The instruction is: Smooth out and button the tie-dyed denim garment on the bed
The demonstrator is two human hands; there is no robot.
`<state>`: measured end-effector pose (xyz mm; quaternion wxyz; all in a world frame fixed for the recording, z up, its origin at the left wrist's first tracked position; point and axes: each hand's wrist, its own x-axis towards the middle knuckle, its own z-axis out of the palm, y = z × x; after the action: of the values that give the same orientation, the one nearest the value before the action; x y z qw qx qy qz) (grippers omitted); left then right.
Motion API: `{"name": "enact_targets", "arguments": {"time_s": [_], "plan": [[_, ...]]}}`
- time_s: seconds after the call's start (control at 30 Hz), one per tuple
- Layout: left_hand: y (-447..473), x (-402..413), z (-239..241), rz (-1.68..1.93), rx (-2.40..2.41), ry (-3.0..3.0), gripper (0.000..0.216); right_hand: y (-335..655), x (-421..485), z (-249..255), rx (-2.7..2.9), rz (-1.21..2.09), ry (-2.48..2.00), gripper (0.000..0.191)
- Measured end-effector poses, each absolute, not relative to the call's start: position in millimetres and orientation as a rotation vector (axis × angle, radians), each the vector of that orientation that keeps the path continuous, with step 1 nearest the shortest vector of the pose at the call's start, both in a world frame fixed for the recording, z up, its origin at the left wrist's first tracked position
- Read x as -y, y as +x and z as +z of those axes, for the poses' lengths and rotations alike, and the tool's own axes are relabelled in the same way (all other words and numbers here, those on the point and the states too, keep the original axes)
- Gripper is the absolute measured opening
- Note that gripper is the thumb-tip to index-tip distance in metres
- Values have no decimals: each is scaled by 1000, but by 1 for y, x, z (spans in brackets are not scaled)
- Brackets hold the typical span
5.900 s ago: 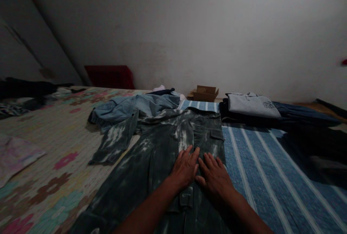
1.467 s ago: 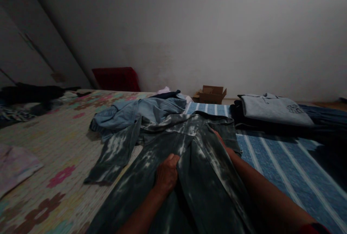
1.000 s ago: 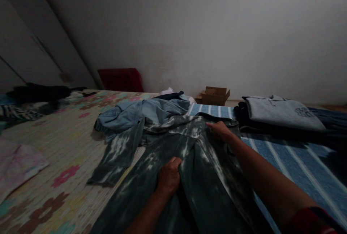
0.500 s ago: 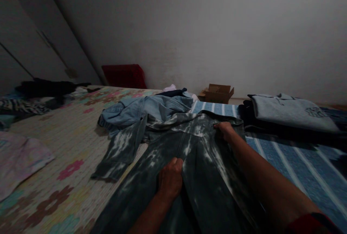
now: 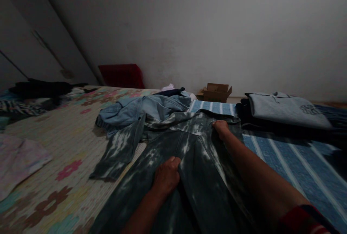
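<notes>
Dark bleach-washed jeans (image 5: 197, 165) lie spread along the bed in front of me, folded lengthwise. My left hand (image 5: 166, 176) is closed on the fabric at the crotch seam in the middle. My right hand (image 5: 221, 128) reaches further out and grips the waistband edge at the far right. A second bleach-washed denim piece (image 5: 120, 147) trails off to the left under the jeans.
A light blue denim garment (image 5: 146, 107) lies crumpled behind the jeans. Folded clothes topped by a grey sweatshirt (image 5: 284, 109) are stacked at the right on the blue striped sheet (image 5: 292, 154). Also here: a floral bedcover (image 5: 54, 143), a cardboard box (image 5: 217, 92), a red cushion (image 5: 120, 76) and dark clothes (image 5: 38, 89).
Both hands lay flat on the jeans earlier. Since then one side has been folded over, the left hand closed on the middle seam, and the right hand moved up to the waistband.
</notes>
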<state>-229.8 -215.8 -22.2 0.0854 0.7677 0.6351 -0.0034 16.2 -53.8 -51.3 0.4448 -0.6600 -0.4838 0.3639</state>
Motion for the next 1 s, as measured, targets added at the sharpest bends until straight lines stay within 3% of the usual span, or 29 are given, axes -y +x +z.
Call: {"name": "enact_targets", "arguments": {"time_s": [0.2, 0.4, 0.67, 1.0], "plan": [[-236, 212, -15, 130, -1753, 2278, 24, 30, 81, -34, 1258, 777, -1818, 17], [-237, 207, -15, 226, -1748, 2217, 24, 57, 175, -23, 1508, 574, -1776, 10], [-237, 202, -19, 283, -1775, 2197, 22, 68, 296, -32, 1745, 595, -1860, 29], [-234, 201, -22, 315, -1817, 2195, 23, 66, 345, -38, 1655, 606, -2012, 38]]}}
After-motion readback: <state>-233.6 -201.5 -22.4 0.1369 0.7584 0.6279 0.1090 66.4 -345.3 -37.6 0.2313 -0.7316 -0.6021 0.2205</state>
